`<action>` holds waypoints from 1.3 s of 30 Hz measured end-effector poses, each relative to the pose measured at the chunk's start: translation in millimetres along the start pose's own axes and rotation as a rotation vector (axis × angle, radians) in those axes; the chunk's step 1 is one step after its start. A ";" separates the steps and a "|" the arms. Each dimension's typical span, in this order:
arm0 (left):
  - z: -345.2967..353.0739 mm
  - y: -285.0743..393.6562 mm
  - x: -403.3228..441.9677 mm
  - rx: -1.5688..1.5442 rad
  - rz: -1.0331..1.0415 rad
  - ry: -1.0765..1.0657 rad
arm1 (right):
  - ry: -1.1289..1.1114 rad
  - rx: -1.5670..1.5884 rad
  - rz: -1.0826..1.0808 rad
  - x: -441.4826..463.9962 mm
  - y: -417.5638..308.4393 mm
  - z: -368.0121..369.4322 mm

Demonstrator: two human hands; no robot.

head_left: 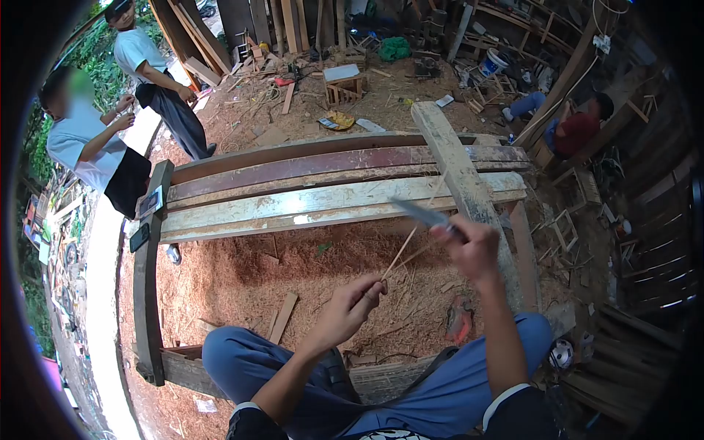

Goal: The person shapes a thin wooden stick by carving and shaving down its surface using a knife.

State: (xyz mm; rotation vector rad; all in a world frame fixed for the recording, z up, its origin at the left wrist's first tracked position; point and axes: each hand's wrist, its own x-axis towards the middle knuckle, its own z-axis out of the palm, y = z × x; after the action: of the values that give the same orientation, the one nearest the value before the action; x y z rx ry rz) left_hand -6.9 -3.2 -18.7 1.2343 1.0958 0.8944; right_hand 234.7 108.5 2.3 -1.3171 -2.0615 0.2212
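Note:
My left hand (352,312) is closed round the lower end of a thin wooden strip (400,254), which slants up and to the right from my fingers. In my right hand (469,249) is a knife (422,213), gripped by its dark handle, its blade pointing up and left. The blade is a little blurred and lies near the upper part of the strip; whether they touch I cannot tell. Both hands are above my lap, on the near side of a wooden bench (293,209) made of long planks.
A thick beam (458,165) lies across the bench's right side. Two phones, one dark (139,237), rest on its left end. Wood shavings (242,279) cover the ground. Two people (95,147) stand at the left; another person (579,128) sits at the right. A ball (561,353) lies lower right.

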 end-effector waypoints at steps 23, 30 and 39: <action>-3.6 -8.4 14.2 -0.366 -0.206 -0.010 | -0.092 0.111 -0.286 -18.8 -24.1 46.8; -4.0 -8.2 15.4 -0.435 -0.199 -0.072 | -0.037 0.099 -0.102 -8.1 -20.0 36.9; -8.3 -6.5 16.6 -0.433 -0.183 -0.012 | -0.096 0.111 -0.170 -10.7 -19.0 47.5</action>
State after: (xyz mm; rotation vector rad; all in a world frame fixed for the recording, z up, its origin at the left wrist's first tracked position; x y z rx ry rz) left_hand -10.9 13.8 -27.5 0.7687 0.9263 0.9227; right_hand 194.2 100.1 -29.6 -1.0772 -2.1954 0.3227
